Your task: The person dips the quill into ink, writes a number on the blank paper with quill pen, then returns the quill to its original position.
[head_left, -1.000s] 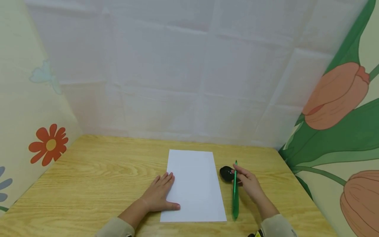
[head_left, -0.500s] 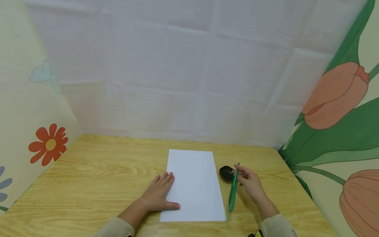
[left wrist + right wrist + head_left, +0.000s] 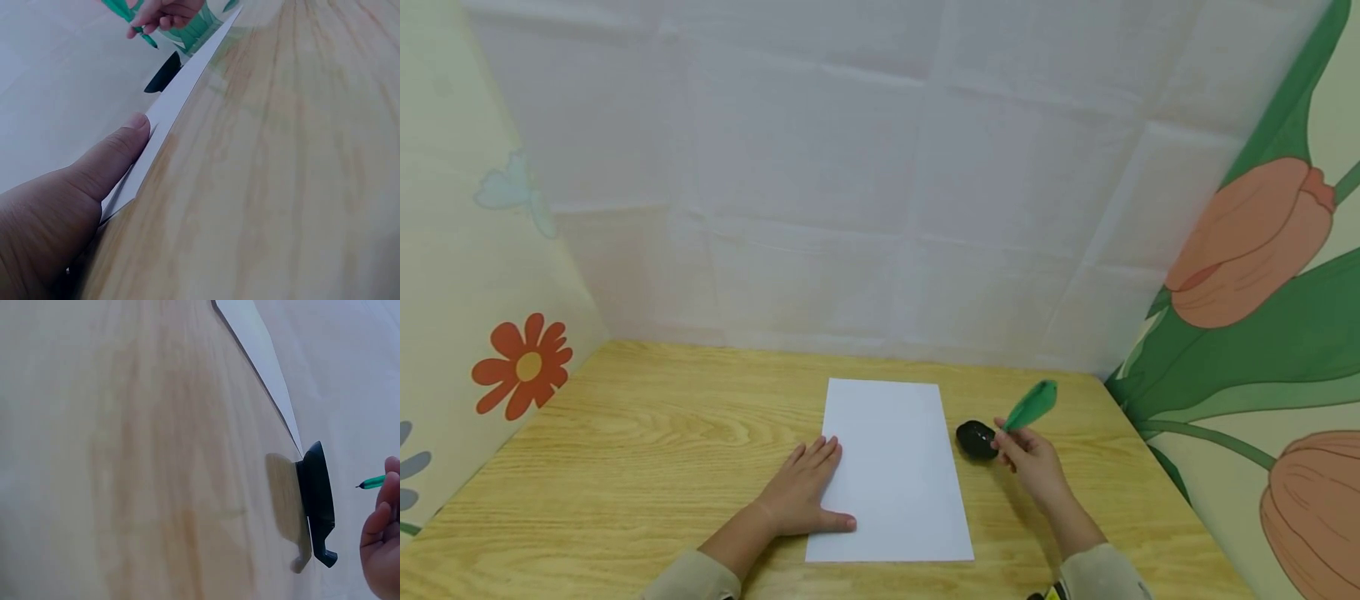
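The green pen (image 3: 1030, 405) is off the table, pinched in the curled fingers of the right hand (image 3: 1030, 463); its blurred upper end slants up and away to the right of the knuckles, and in the left wrist view its tip (image 3: 150, 42) pokes out below the fingertips. Just to the left of that hand, touching or all but touching the fingers, lies a small black object (image 3: 976, 438) on the wood — the right wrist view shows it as a low dark shape (image 3: 317, 499) beside the fingers, what it is cannot be told.

Further left, between the two hands, a white sheet of paper (image 3: 891, 471) lies flat. The left hand (image 3: 805, 492) rests palm down with straight, relaxed fingers along the sheet's left edge, gripping nothing — its thumb (image 3: 119, 159) lies on the near left corner of the paper. Both hands rest on or above a light wooden table (image 3: 647, 450), with beige sleeves at the wrists. Beyond the hands stands a white backdrop, flanked by flowered panels.
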The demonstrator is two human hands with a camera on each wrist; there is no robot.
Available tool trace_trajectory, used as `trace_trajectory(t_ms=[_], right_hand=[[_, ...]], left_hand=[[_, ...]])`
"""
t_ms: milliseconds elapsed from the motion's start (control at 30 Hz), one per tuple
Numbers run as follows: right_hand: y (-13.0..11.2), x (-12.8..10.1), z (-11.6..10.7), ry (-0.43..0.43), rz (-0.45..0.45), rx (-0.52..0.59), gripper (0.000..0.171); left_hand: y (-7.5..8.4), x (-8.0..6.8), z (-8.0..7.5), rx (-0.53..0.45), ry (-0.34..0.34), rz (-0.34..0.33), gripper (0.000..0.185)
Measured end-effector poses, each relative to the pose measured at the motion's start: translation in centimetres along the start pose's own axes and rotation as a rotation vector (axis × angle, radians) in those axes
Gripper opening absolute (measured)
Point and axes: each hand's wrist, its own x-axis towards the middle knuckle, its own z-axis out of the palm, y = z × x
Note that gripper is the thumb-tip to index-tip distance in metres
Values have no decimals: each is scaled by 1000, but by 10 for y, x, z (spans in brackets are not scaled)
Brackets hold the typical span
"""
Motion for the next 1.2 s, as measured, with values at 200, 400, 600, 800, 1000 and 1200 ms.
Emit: trace_trajectory(t_ms=[200, 400, 600, 800, 1000, 1200], right_hand=[[-1, 0, 1, 20, 33, -19, 41], [0, 1, 0, 21, 41, -18, 41], [1, 2, 1, 21, 44, -5, 38], [2, 2, 1, 14, 36, -46, 36], [-1, 0, 3, 27, 46, -94, 34], [-2, 0, 4, 38, 45, -95, 36]], left_hand=[[0, -1, 0, 0, 5, 5, 117], [-1, 0, 1, 17, 13, 15, 117], [0, 0, 0, 10, 13, 14, 116], [1, -1, 0, 8, 12, 9, 117], [2, -2, -1, 13, 11, 8, 116], [3, -2, -2, 2, 3, 6, 116]])
